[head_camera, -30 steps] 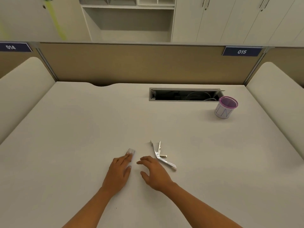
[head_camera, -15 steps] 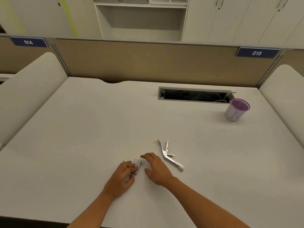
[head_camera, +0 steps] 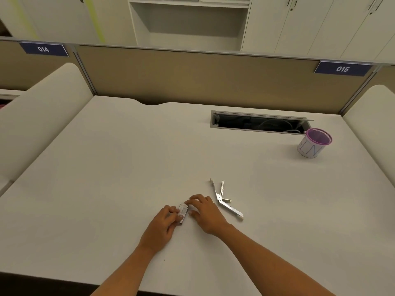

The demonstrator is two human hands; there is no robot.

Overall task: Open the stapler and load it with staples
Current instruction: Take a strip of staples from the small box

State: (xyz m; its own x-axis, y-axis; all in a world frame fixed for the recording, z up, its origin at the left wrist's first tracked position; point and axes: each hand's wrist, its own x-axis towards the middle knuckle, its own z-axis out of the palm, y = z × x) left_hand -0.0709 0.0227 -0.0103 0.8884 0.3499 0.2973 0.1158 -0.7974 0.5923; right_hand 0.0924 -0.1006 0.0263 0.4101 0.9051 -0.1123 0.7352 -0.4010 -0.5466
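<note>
A small metal stapler lies opened out in a V shape on the white desk, just right of my hands. Between my two hands is a small grey-white staple box. My left hand grips the box from its left side with fingers and thumb. The fingertips of my right hand rest on the box's upper right end, and that hand's back hides part of it. No loose staples show.
A white cup with a purple rim stands at the far right. An open cable slot is cut into the desk behind it. A beige partition closes the back, and padded dividers flank both sides.
My left hand pulled the staple box nearer and to the right, and my right hand came over onto it. The camera shifted left and back.
</note>
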